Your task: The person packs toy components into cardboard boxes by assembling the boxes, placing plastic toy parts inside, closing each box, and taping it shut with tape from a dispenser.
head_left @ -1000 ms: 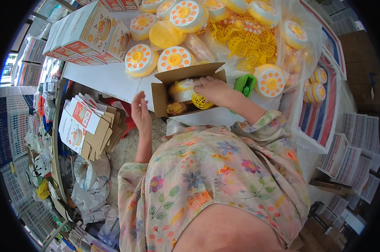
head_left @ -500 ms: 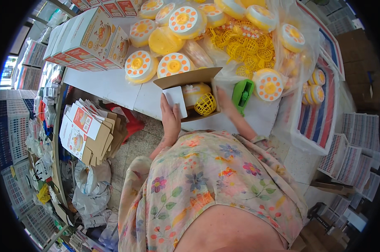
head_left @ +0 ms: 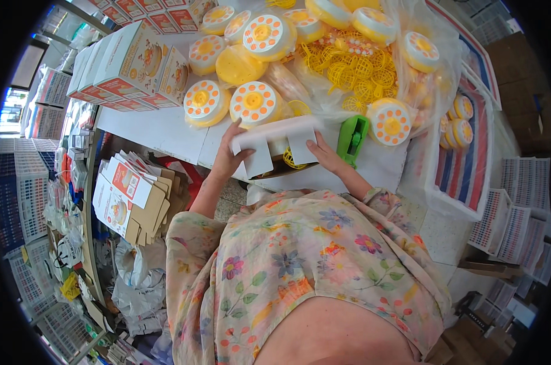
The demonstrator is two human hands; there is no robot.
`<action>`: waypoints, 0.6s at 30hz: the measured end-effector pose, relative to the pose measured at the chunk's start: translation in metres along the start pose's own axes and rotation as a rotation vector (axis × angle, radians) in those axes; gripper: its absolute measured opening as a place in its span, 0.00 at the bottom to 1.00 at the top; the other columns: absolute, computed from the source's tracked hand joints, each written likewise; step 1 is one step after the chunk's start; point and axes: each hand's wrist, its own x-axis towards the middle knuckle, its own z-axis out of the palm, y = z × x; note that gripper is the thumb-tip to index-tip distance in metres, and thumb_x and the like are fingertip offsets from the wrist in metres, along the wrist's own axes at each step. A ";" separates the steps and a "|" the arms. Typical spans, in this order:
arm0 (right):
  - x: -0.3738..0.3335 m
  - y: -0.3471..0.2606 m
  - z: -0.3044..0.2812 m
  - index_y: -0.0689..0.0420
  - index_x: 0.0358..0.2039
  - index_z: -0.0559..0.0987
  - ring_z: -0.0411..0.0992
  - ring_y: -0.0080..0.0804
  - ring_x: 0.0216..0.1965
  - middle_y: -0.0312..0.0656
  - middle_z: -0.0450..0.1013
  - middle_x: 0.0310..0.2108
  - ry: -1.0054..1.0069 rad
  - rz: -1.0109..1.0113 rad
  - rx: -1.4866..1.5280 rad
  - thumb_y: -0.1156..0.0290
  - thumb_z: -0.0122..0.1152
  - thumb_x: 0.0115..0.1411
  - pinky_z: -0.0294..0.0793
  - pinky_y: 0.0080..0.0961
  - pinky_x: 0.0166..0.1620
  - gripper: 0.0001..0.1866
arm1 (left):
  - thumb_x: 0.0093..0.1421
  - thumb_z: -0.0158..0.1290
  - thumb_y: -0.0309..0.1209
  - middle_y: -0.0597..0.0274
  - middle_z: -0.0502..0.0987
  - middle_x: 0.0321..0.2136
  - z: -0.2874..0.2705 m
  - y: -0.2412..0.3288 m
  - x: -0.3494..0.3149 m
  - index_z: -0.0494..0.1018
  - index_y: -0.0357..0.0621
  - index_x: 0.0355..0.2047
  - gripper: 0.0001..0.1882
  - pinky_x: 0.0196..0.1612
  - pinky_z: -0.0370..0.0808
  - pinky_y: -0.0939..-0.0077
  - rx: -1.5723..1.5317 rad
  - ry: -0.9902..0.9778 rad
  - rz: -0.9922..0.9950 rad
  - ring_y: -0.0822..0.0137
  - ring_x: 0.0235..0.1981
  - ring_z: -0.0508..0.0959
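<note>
A small cardboard box [head_left: 279, 130], white outside and brown inside, sits at the table's front edge before me. My left hand [head_left: 228, 153] grips its left end, with the fingers bent over the rim and the left side flap. At the right end, my right hand [head_left: 327, 156] holds the other side flap, fingertips on the white card. Both side flaps are folded partly inward. Through the gap between them shows a yellow lattice ball [head_left: 294, 159]. A pale, rounded thing beside the ball is mostly hidden by the flaps.
Round yellow-and-white containers with orange dots [head_left: 254, 102] and yellow lattice scoops [head_left: 360, 72] cover the table's back. A green tape dispenser [head_left: 352, 140] stands right of the box. Printed boxes [head_left: 131, 64] are stacked back left; flattened cartons [head_left: 135, 201] lie below them. A striped bin [head_left: 464, 164] stands right.
My left hand has moved up the box's left end, and my right hand has come onto its right flap. The brown back flap has folded forward, and both side flaps now partly cover the contents.
</note>
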 end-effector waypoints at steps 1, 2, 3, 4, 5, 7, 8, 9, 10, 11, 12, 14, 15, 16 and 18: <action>0.000 0.002 -0.001 0.58 0.71 0.42 0.41 0.39 0.72 0.47 0.43 0.72 -0.012 -0.037 0.003 0.56 0.45 0.70 0.43 0.34 0.70 0.38 | 0.50 0.53 0.14 0.59 0.63 0.64 -0.005 -0.004 -0.001 0.64 0.47 0.58 0.33 0.67 0.54 0.54 0.191 -0.061 0.125 0.54 0.68 0.58; -0.002 0.004 -0.003 0.57 0.71 0.42 0.41 0.38 0.72 0.46 0.44 0.72 -0.027 -0.073 0.007 0.55 0.46 0.70 0.43 0.35 0.70 0.39 | 0.49 0.53 0.13 0.59 0.62 0.65 -0.010 0.000 -0.002 0.67 0.47 0.55 0.32 0.68 0.54 0.53 0.381 -0.121 0.248 0.54 0.68 0.58; -0.002 0.004 -0.012 0.57 0.71 0.42 0.41 0.38 0.72 0.46 0.44 0.72 -0.029 -0.076 0.007 0.55 0.46 0.70 0.43 0.35 0.70 0.39 | 0.49 0.50 0.14 0.60 0.62 0.65 -0.015 0.004 -0.006 0.71 0.47 0.49 0.26 0.68 0.55 0.52 0.481 -0.217 0.234 0.49 0.68 0.56; -0.001 0.006 -0.026 0.56 0.71 0.44 0.41 0.39 0.72 0.46 0.43 0.72 -0.030 0.084 0.119 0.54 0.48 0.68 0.43 0.36 0.70 0.39 | 0.49 0.50 0.14 0.60 0.62 0.65 -0.019 0.008 -0.006 0.71 0.47 0.49 0.26 0.68 0.55 0.52 0.482 -0.213 0.233 0.49 0.68 0.56; 0.002 0.007 -0.041 0.55 0.71 0.46 0.41 0.39 0.72 0.46 0.43 0.72 -0.025 0.243 0.232 0.53 0.50 0.67 0.42 0.37 0.70 0.40 | 0.50 0.53 0.18 0.57 0.61 0.65 -0.022 0.011 -0.005 0.71 0.46 0.50 0.25 0.68 0.54 0.52 0.554 -0.261 0.273 0.49 0.68 0.55; 0.012 0.003 -0.049 0.53 0.71 0.47 0.41 0.40 0.72 0.46 0.43 0.72 -0.018 0.402 0.347 0.52 0.52 0.66 0.42 0.38 0.71 0.41 | 0.53 0.58 0.27 0.51 0.60 0.65 -0.027 0.015 -0.002 0.69 0.45 0.52 0.24 0.69 0.53 0.52 0.698 -0.360 0.352 0.48 0.69 0.54; 0.019 -0.013 -0.046 0.53 0.71 0.48 0.41 0.44 0.72 0.48 0.43 0.72 -0.098 0.207 -0.121 0.50 0.55 0.63 0.42 0.41 0.71 0.43 | 0.53 0.58 0.27 0.51 0.60 0.65 -0.026 0.019 -0.004 0.69 0.45 0.52 0.24 0.69 0.53 0.52 0.699 -0.360 0.346 0.48 0.69 0.54; 0.023 -0.033 -0.042 0.53 0.70 0.50 0.41 0.47 0.72 0.50 0.42 0.72 -0.174 0.001 -0.587 0.48 0.59 0.60 0.41 0.44 0.70 0.46 | 0.52 0.60 0.31 0.48 0.57 0.66 -0.020 0.026 -0.005 0.67 0.45 0.55 0.29 0.68 0.53 0.51 0.619 -0.348 0.309 0.46 0.69 0.52; 0.026 -0.050 -0.037 0.53 0.70 0.51 0.41 0.50 0.72 0.52 0.42 0.71 -0.246 -0.217 -1.047 0.47 0.62 0.57 0.41 0.47 0.70 0.48 | 0.51 0.62 0.35 0.44 0.54 0.67 -0.012 0.034 -0.007 0.64 0.46 0.58 0.34 0.68 0.53 0.50 0.538 -0.335 0.271 0.44 0.69 0.50; 0.027 -0.064 -0.033 0.53 0.70 0.51 0.41 0.50 0.72 0.52 0.42 0.71 -0.247 -0.214 -1.046 0.47 0.62 0.57 0.41 0.47 0.70 0.48 | 0.49 0.63 0.40 0.41 0.51 0.68 -0.006 0.042 -0.007 0.62 0.47 0.61 0.39 0.68 0.53 0.50 0.459 -0.323 0.238 0.42 0.70 0.49; 0.030 -0.078 -0.029 0.53 0.70 0.51 0.41 0.54 0.71 0.54 0.42 0.71 -0.373 -0.244 -1.132 0.46 0.63 0.54 0.41 0.50 0.70 0.50 | 0.49 0.63 0.40 0.41 0.51 0.68 -0.003 0.048 -0.006 0.62 0.47 0.61 0.39 0.68 0.53 0.50 0.458 -0.327 0.239 0.42 0.70 0.49; 0.033 -0.093 -0.022 0.53 0.70 0.52 0.41 0.62 0.70 0.59 0.42 0.70 -0.638 -0.306 -1.298 0.43 0.67 0.48 0.40 0.55 0.69 0.54 | 0.44 0.67 0.45 0.35 0.44 0.68 0.004 0.061 -0.009 0.55 0.48 0.65 0.50 0.67 0.54 0.48 0.595 -0.393 0.183 0.37 0.69 0.46; 0.033 -0.092 -0.021 0.53 0.70 0.52 0.41 0.62 0.70 0.59 0.42 0.70 -0.641 -0.307 -1.297 0.43 0.67 0.48 0.40 0.55 0.69 0.54 | 0.42 0.68 0.48 0.32 0.41 0.68 0.007 0.064 -0.010 0.52 0.48 0.67 0.56 0.67 0.55 0.47 0.663 -0.424 0.152 0.35 0.69 0.44; 0.032 -0.089 -0.019 0.53 0.70 0.52 0.40 0.63 0.70 0.61 0.42 0.70 -0.622 -0.322 -1.309 0.42 0.67 0.47 0.40 0.57 0.69 0.55 | 0.42 0.68 0.48 0.32 0.41 0.68 0.011 0.065 -0.010 0.52 0.48 0.67 0.56 0.67 0.55 0.47 0.662 -0.424 0.148 0.35 0.69 0.44; 0.029 -0.089 -0.014 0.52 0.70 0.52 0.39 0.65 0.70 0.64 0.42 0.69 -0.585 -0.353 -1.334 0.40 0.67 0.45 0.39 0.60 0.68 0.57 | 0.41 0.68 0.48 0.30 0.39 0.68 0.017 0.066 -0.007 0.49 0.49 0.69 0.58 0.67 0.56 0.46 0.717 -0.437 0.137 0.30 0.68 0.42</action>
